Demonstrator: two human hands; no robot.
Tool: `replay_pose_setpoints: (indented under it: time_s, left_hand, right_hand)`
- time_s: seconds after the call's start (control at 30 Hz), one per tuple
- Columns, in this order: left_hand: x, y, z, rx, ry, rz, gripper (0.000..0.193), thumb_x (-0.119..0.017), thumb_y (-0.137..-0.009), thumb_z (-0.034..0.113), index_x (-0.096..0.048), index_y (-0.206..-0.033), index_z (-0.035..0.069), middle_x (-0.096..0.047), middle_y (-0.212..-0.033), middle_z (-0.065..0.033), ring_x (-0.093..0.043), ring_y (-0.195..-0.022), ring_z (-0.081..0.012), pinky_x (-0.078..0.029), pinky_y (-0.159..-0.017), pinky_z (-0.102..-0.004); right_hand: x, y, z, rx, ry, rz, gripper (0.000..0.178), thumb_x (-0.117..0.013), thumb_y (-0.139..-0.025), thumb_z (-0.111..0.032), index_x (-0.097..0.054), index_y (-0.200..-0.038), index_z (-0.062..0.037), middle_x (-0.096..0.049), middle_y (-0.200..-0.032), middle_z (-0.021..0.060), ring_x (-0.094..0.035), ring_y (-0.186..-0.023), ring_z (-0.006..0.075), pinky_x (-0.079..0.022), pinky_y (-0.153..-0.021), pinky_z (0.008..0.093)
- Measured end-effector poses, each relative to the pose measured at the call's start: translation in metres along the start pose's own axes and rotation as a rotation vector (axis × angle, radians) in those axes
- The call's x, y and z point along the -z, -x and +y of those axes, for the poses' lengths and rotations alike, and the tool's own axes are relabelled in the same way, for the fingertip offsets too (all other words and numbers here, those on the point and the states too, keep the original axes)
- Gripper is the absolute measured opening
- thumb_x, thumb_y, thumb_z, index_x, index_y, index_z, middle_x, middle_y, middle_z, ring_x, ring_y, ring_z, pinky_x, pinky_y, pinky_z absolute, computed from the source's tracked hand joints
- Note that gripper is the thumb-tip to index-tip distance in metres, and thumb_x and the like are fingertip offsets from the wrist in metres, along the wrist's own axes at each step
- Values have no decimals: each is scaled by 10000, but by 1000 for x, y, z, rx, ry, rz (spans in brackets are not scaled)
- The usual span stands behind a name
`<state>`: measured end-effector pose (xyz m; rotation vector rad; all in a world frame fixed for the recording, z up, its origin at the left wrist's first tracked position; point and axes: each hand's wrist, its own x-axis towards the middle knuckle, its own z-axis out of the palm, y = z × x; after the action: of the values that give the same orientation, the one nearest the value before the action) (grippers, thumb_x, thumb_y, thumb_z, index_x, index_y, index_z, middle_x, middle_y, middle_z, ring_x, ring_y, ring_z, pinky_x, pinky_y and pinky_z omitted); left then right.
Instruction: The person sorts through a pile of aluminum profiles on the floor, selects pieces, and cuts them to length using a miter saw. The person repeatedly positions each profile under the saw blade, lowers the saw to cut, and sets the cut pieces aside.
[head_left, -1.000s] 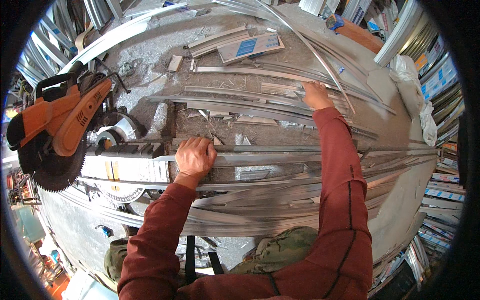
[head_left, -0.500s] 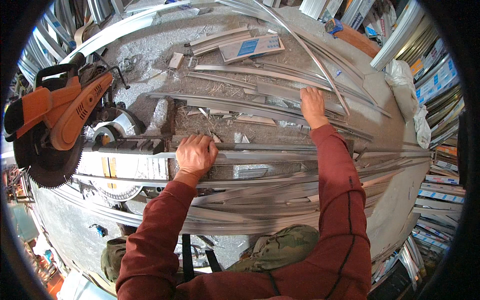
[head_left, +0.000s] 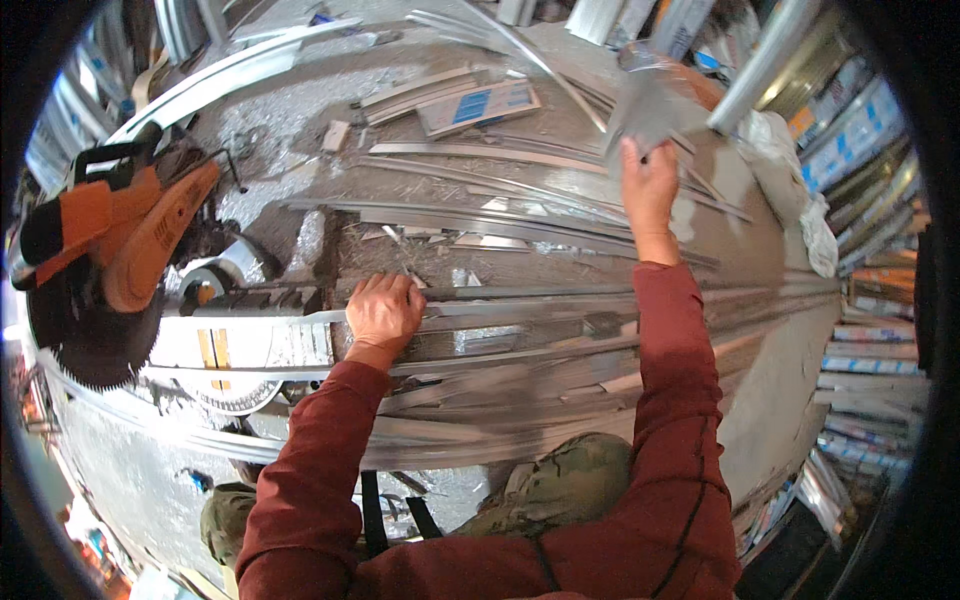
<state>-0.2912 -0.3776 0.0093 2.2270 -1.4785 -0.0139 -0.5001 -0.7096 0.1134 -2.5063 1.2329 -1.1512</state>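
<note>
On the left, the orange-and-black mitre saw [head_left: 150, 240] has its dark toothed disc [head_left: 95, 345] raised; fingers should be kept well away from those teeth. To its right, the left grip [head_left: 385, 308], a bare hand, lies palm-down with fingers curled over a long, narrow grey metal strip [head_left: 560, 310] beside the black ribbed fence [head_left: 270, 300]; whether it clenches the strip or only presses cannot be told, the underside being hidden. Even downward pressure would likely serve best, as so thin a length may flex or roll. Farther right, the right grip [head_left: 650, 185] pinches a flat grey piece [head_left: 640, 115] by its near end, above the loose strips; handling it well calls for clearing its neighbours, which could snag, and minding possibly sharp edges.

As for materials, the saw's housing looks like smooth, rounded plastic around a hard, jagged disc. Slender grey profiles [head_left: 450, 218] with a dull metallic sheen lie among gritty scraps. Beyond them sits a flat white box with a blue panel [head_left: 480, 107], apparently cardboard, crisp-edged. The raised piece is too blurred to show its texture. At far right slumps a crumpled white plastic bag [head_left: 785, 165], soft and creased.
</note>
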Motion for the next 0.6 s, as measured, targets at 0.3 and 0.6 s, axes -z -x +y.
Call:
replay_pose_setpoints:
  time_s: [0.3, 0.6]
  left_hand:
    - [7, 0, 0, -37, 19, -55, 198, -593, -900, 251, -682, -810, 99, -699, -843, -105, -669, -831, -325, -506, -778, -463]
    - [67, 1, 22, -28, 902, -426, 464, -636, -969, 376, -616, -1283, 35, -677, -1150, -136, -648, -1004, -247, -478, -929, -408]
  right_hand:
    - [144, 60, -42, -748, -1116, 168, 391, -611, -1014, -248, -532, -1292, 15, -621, -1232, 120, -630, -1115, 253, -530, -987, 467]
    - [163, 192, -145, -1150, -892, 231, 367, -648, -995, -291, -580, -1171, 23, -673, -1114, 127, -657, -1016, 241, -536, -946, 401]
